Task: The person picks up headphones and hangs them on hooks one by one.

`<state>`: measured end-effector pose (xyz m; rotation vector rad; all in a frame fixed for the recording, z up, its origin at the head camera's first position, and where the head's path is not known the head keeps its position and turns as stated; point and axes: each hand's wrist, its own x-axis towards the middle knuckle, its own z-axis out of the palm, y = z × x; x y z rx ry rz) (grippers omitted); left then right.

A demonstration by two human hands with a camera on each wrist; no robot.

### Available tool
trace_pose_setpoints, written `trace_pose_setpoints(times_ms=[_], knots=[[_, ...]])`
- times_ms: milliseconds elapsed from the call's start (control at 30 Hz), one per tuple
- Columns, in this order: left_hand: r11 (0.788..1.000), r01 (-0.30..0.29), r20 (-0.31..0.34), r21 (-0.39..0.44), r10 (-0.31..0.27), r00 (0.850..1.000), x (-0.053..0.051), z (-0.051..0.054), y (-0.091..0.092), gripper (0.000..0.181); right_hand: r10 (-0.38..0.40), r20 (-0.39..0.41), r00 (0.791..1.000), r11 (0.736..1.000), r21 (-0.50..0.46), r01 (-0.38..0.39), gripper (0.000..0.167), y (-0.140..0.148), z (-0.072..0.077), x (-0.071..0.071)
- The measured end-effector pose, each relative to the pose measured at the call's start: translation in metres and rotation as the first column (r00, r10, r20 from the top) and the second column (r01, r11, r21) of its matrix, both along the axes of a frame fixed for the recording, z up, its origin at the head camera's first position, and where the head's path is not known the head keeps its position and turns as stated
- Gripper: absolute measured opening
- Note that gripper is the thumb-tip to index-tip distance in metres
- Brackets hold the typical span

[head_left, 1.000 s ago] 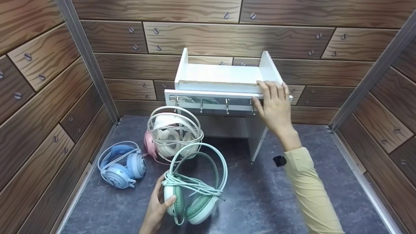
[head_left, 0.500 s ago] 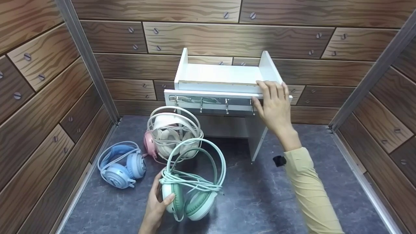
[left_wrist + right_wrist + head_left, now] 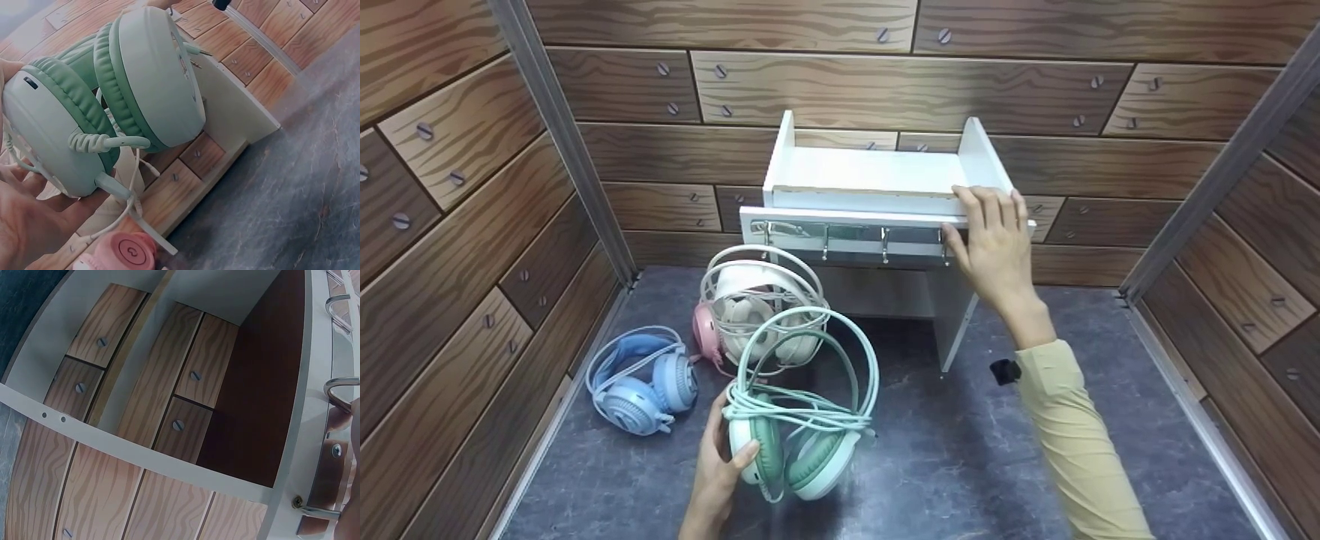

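Note:
In the head view my left hand (image 3: 711, 472) grips the left ear cup of mint-green headphones (image 3: 814, 463), thumb on the cup's side. Their cord is wound across the headband. The left wrist view shows the ear cups (image 3: 160, 84) close up, above the floor. My right hand (image 3: 996, 244) rests on the right end of the white shelf's front hook rail (image 3: 855, 240), fingers over the top edge. In the right wrist view, metal hooks (image 3: 339, 389) stand beside that hand, which is mostly cut off.
White headphones (image 3: 746, 330) and pink headphones (image 3: 705, 330) cluster at the rail's left end; whether they hang, I cannot tell. Blue headphones (image 3: 634, 401) lie on the dark floor (image 3: 585, 487) at left. The white shelf (image 3: 877, 169) stands against the wood-patterned back wall (image 3: 840, 90).
My left hand has raised the mint-green headphones slightly and shifted them a little left, so their headband now overlaps the white headphones more. My right hand has stayed on the rail.

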<state>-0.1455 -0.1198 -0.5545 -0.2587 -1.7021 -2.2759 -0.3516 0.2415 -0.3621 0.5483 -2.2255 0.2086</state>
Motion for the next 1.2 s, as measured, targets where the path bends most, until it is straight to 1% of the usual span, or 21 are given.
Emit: trace_pose_setpoints(times_ms=[200, 467, 667, 900, 1067, 1200], knots=[[1.0, -0.013, 0.011, 0.006, 0.013, 1.0, 0.0, 0.003, 0.0, 0.083, 0.001, -0.007, 1.0, 1.0, 0.0, -0.001, 0.052, 0.0, 0.0, -0.001], [1.0, -0.006, -0.025, 0.015, 0.006, 1.0, -0.004, 0.01, 0.0, 0.081, 0.009, -0.011, 1.0, 1.0, -0.005, -0.009, 0.052, -0.001, 0.001, 0.0], [0.999, -0.036, -0.023, 0.021, 0.037, 0.999, -0.004, 0.015, 0.0, 0.082, -0.001, -0.004, 1.0, 1.0, -0.003, 0.001, 0.052, 0.0, 0.0, 0.0], [0.999, -0.052, -0.047, 0.017, 0.052, 0.998, -0.005, 0.021, 0.001, 0.084, -0.002, -0.001, 1.0, 1.0, -0.004, 0.002, 0.053, 0.0, 0.0, -0.001], [0.998, -0.067, -0.06, 0.011, 0.067, 0.996, -0.007, 0.022, 0.002, 0.084, 0.0, -0.004, 1.0, 1.0, -0.003, 0.0, 0.052, 0.0, 0.0, -0.001], [0.997, -0.078, -0.057, 0.013, 0.079, 0.995, -0.009, 0.023, 0.002, 0.084, 0.002, -0.004, 1.0, 1.0, -0.006, -0.003, 0.052, 0.0, 0.0, -0.001]])
